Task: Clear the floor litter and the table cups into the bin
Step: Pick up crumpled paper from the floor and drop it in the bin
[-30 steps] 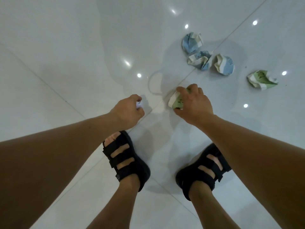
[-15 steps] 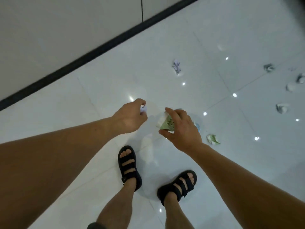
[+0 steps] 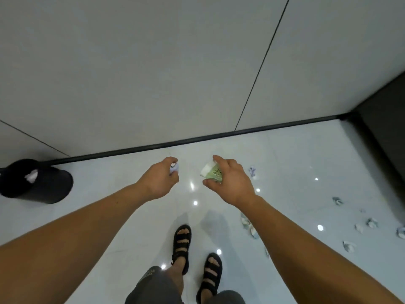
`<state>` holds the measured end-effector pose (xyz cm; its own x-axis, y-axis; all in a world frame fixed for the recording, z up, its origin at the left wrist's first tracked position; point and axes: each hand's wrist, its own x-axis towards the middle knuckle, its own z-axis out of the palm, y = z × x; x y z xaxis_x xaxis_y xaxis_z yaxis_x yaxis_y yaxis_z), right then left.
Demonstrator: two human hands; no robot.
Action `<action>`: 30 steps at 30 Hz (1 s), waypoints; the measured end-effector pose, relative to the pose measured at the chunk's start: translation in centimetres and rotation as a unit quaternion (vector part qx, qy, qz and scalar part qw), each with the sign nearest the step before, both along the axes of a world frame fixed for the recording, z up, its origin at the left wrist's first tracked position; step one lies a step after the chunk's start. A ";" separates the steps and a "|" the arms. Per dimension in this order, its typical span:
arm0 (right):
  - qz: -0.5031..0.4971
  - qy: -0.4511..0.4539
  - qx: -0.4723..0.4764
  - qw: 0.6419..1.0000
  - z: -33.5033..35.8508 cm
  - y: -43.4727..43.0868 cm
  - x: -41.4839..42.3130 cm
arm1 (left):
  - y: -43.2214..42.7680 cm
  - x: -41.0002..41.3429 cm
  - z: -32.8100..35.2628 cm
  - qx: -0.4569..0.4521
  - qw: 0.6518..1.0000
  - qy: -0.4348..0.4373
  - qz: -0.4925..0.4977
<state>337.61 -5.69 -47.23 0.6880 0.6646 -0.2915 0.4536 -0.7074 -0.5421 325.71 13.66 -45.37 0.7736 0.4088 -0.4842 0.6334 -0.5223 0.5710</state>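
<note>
Hands held out, each loaded, presumably so one trip serves both: left hand (image 3: 161, 179) pinches a pale scrap (image 3: 174, 168), right hand (image 3: 230, 183) clasps a crumpled green cup (image 3: 211, 172); black bin (image 3: 37, 183) stands well apart, leftward by the wall (image 3: 131, 62).

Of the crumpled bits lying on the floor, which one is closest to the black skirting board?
The bluish scrap just right of the right hand, lying alone; the other scraps are scattered farther from the skirting board, nearer the person.
</note>
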 end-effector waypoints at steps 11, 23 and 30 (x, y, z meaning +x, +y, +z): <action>0.197 -0.104 -0.013 0.975 13.3 9.4 -7.8 | 4.6 -15.4 12.0 0.064 0.984 -0.072 0.149; 0.366 -0.153 -0.023 0.918 16.7 28.7 -28.9 | 18.4 -37.7 15.1 0.069 0.942 -0.104 0.310; 0.430 -0.169 -0.012 0.887 16.4 38.5 -39.0 | 26.0 -47.5 16.2 0.133 0.929 -0.064 0.339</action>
<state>298.60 32.82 -30.81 -0.0201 0.9823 -0.1863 0.9647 -0.0299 -0.2617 278.16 39.70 -29.18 0.3396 0.9149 -0.2182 0.8042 -0.1621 0.5719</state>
